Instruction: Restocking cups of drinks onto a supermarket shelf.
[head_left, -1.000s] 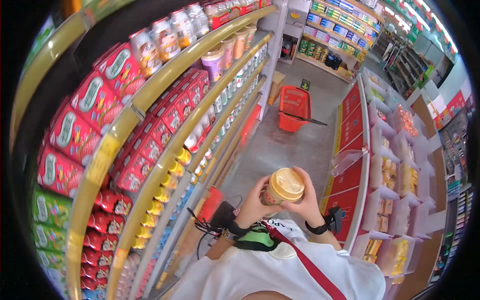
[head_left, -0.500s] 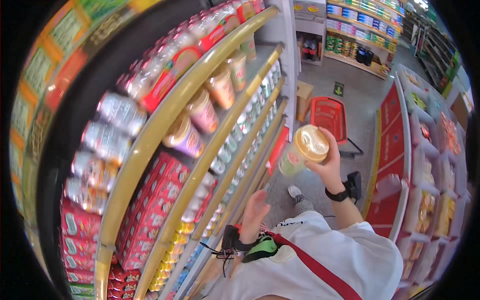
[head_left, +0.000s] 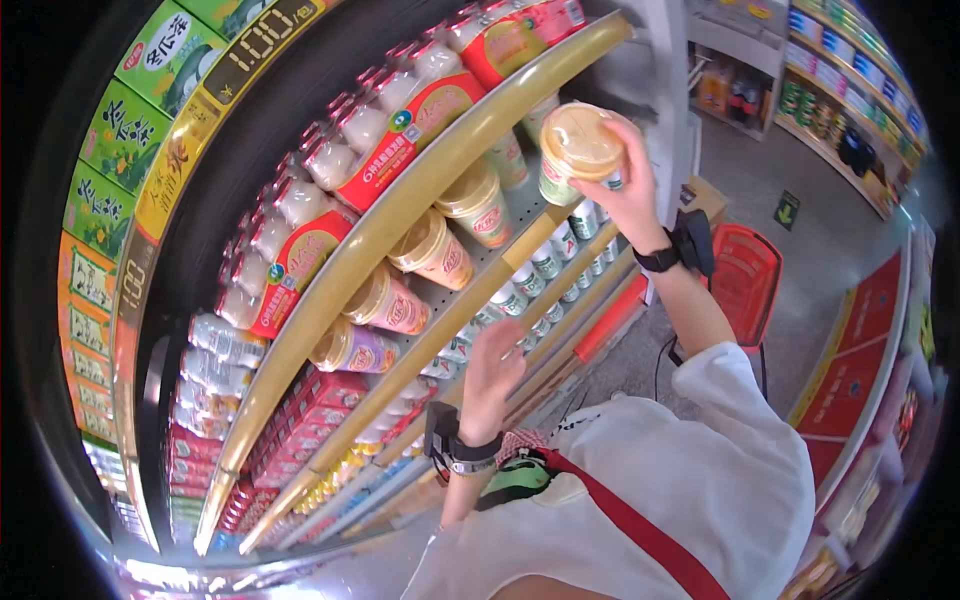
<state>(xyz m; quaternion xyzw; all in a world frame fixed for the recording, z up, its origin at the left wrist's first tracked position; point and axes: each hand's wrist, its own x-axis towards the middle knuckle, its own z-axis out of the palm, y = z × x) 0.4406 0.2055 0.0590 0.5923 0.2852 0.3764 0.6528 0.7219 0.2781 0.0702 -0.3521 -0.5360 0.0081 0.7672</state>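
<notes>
My right hand (head_left: 630, 190) grips a lidded cup (head_left: 572, 145) by its side, fingers around the tan plastic lid and rim. Its body is pale with green print. The cup is at the front of a shelf, just past the gold shelf rail (head_left: 535, 240); whether it touches the shelf I cannot tell. To its left stand similar lidded cups, among them an orange one (head_left: 440, 255), a pink one (head_left: 398, 303) and a purple one (head_left: 360, 350). My left hand (head_left: 492, 370) is raised before the lower shelves, fingers extended and apart, holding nothing.
Shrink-wrapped bottle packs (head_left: 385, 140) fill the shelf above. White-and-green cans (head_left: 545, 262) stand on the shelf below the cups. A red shopping basket (head_left: 745, 285) is on the floor to the right, near a cardboard box (head_left: 704, 197). Another red-fronted display (head_left: 865, 350) lies farther right.
My view has turned left toward the shelves. My right hand has carried the cup from over the aisle up to the shelf front. My left hand has risen in front of the lower shelves.
</notes>
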